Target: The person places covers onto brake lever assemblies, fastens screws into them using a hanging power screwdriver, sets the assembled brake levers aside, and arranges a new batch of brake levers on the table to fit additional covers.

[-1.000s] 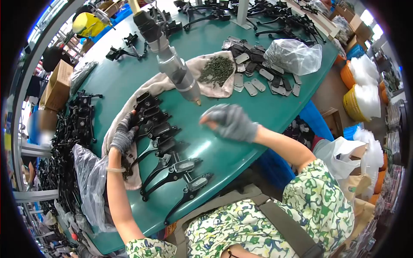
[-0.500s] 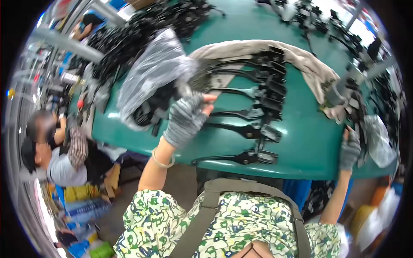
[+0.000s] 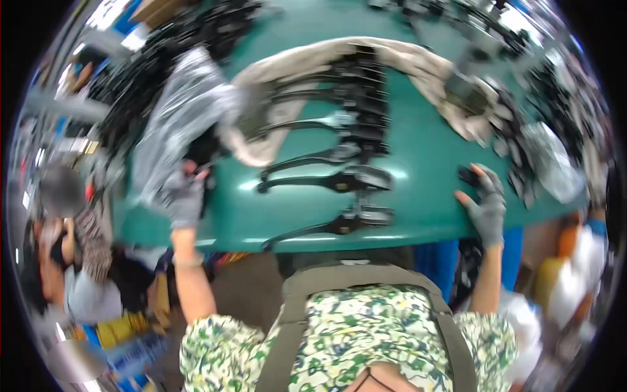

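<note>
On the green table a row of black levers (image 3: 307,179), which look like brake levers, lies with the handles to the left. Their blocky mounts (image 3: 366,98) form a column. My left hand (image 3: 183,199), in a grey fingerless glove, is at the mouth of a clear plastic bag (image 3: 173,117) with dark parts in it. Its fingers are smeared by motion, so any hold is unclear. To the right of the levers, my gloved right hand (image 3: 486,206) is above the table with a small black part (image 3: 467,175) at its fingertips.
A beige cloth roll (image 3: 313,55) curves behind the levers. Piles of black parts (image 3: 157,65) cover the back left, and more parts with another plastic bag (image 3: 554,163) are on the right. A co-worker (image 3: 91,261) sits at the left.
My left hand has moved left from the levers to the bag. My right hand has come in from the right edge, now with a small black part. The view has shifted.
</note>
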